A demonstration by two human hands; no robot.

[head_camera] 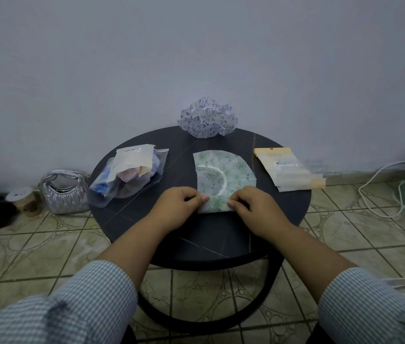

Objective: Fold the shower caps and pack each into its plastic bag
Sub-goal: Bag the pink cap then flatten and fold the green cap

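Round dark table (191, 234) with caps (223, 175), filled bags (127, 175), flat packets (288, 170).

Round table (283, 214) in black with thin pale veins. Folded shower cap (223, 173), white with green floral sprigs and a white band. Crumpled shower cap (207, 117), translucent white with purple print. Flat packet (287, 170), cream and yellow. Quilted handbag (63, 192), metallic silver. Sleeves (92, 299), blue-and-white check. Floor tiles (22, 249), beige-green with ring motifs.
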